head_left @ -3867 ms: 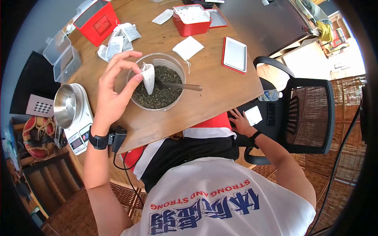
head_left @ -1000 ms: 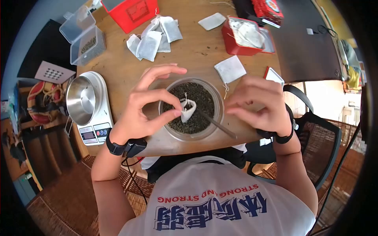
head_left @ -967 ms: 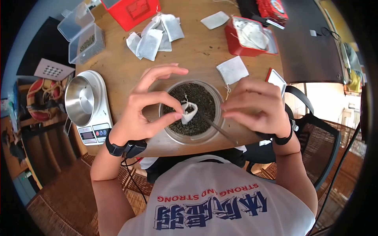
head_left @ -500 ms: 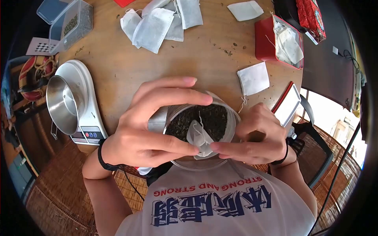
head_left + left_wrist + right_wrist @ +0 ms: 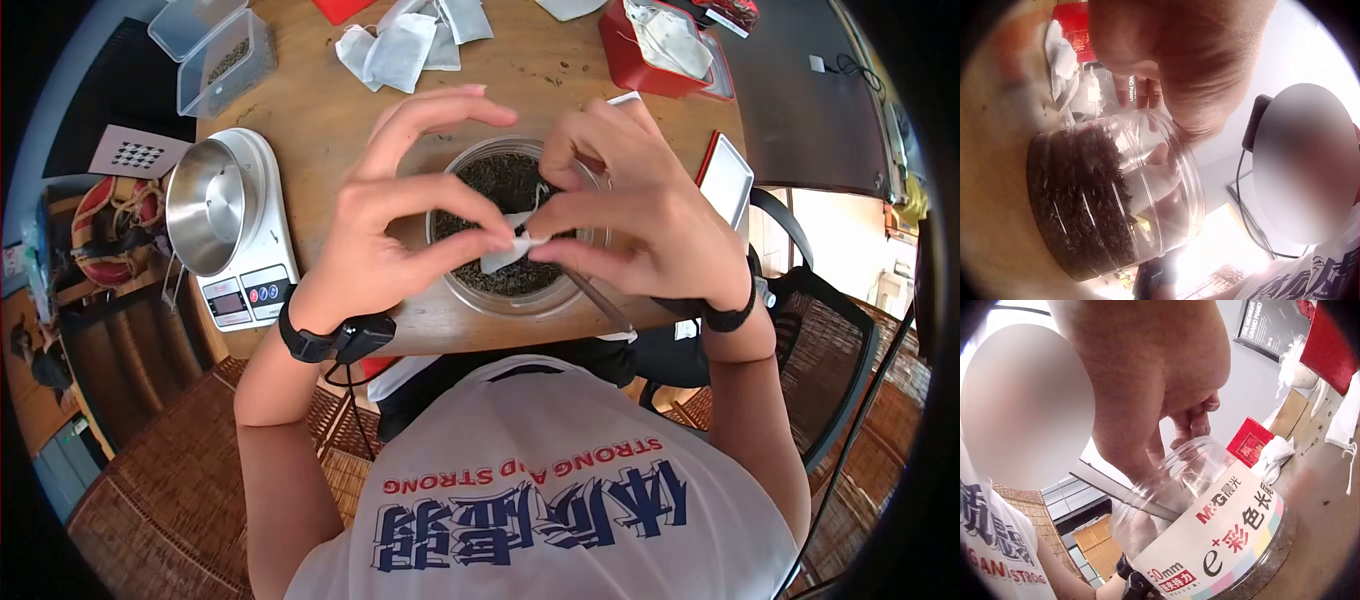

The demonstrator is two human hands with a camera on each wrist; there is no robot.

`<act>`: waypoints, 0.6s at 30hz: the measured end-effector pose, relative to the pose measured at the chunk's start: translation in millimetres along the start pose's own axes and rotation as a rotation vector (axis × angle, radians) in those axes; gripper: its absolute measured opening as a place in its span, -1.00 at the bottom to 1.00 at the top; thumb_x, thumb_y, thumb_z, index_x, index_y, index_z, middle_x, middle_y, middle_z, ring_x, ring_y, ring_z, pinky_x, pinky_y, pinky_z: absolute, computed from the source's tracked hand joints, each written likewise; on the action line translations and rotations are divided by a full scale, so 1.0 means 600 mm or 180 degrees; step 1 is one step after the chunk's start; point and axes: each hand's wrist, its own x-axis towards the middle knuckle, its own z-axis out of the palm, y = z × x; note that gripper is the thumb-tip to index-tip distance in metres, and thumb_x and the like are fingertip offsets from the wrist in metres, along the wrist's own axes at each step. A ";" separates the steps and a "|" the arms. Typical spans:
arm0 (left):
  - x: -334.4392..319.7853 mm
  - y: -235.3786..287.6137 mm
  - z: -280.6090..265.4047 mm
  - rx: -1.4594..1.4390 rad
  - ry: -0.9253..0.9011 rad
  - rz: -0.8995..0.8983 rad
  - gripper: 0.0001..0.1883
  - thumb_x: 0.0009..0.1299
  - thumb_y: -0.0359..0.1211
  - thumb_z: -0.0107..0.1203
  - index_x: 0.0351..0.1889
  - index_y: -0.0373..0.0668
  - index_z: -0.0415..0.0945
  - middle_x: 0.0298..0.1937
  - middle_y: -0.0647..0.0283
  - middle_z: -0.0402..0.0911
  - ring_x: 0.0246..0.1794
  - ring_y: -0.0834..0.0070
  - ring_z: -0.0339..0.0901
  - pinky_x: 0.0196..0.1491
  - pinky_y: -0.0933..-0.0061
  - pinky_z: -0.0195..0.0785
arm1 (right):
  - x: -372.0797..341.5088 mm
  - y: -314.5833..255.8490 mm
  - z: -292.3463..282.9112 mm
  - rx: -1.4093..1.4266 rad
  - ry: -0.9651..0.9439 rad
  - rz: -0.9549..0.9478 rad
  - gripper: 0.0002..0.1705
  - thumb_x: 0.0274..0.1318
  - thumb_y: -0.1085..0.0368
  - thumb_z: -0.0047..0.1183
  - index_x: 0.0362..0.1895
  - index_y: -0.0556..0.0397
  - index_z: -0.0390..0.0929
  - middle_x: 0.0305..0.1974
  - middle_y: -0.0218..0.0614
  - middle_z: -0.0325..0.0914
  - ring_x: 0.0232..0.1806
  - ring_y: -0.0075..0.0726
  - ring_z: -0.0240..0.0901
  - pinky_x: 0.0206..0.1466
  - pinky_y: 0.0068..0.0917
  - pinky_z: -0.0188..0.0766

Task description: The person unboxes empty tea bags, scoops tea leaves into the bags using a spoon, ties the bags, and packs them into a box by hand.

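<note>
In the head view a small white tea bag [image 5: 503, 258] is held over a clear round plastic jar [image 5: 470, 298] of dark loose tea leaves [image 5: 492, 180]. My left hand [image 5: 385, 220] pinches the bag's upper edge between thumb and index finger, its other fingers spread above. From the other side my right hand [image 5: 645, 215] pinches the same edge, fingertips close to the left ones. A spoon's brown handle [image 5: 603, 302] leans out over the jar's near right rim. The left wrist view shows leaves [image 5: 1079, 200] filling the jar's lower part; the right wrist view shows its printed label [image 5: 1222, 531].
To the left stands a white kitchen scale [image 5: 268, 220] with a steel bowl [image 5: 207, 205] on it. Behind lie several flat tea bags [image 5: 400, 50] and a clear box [image 5: 228, 85]. A red tin [image 5: 628, 62] and a red-edged lid [image 5: 728, 182] are at the right.
The right hand has come up from beside the chair to the jar and now pinches the tea bag, which the left hand has kept hold of throughout. The view has shifted.
</note>
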 end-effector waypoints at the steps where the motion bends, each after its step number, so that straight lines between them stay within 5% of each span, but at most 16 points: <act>1: 0.001 0.002 -0.002 0.0005 0.0013 0.0037 -0.82 0.01 -0.45 0.48 -0.39 -0.07 0.80 0.33 -0.05 0.51 0.51 -0.04 0.29 0.48 -0.09 0.18 | 0.001 0.002 0.004 0.0024 0.0118 -0.0027 -0.74 -0.17 0.30 0.46 -0.31 -0.09 0.71 -0.29 -0.44 0.33 -0.24 -0.28 0.29 -0.12 -0.32 0.07; 8: 0.001 0.009 0.001 0.0206 0.0023 0.0119 -0.88 0.19 -0.46 0.39 -0.32 -0.14 0.69 0.34 0.04 0.51 0.53 0.01 0.28 0.48 -0.09 0.17 | -0.012 0.006 0.017 0.0222 0.0373 0.0080 -0.80 -0.19 0.30 0.39 -0.39 0.02 0.71 -0.30 -0.37 0.36 -0.22 -0.24 0.25 0.00 -0.29 0.11; 18: -0.006 0.016 0.008 0.0375 -0.0297 0.0104 -0.79 0.25 -0.29 0.35 -0.20 -0.12 0.67 0.44 0.00 0.42 0.55 -0.01 0.23 0.52 -0.13 0.04 | -0.023 0.025 0.035 0.0348 0.0495 -0.0272 -0.87 0.00 0.30 0.40 -0.30 -0.10 0.76 -0.22 -0.45 0.35 -0.19 -0.31 0.21 -0.04 -0.34 0.00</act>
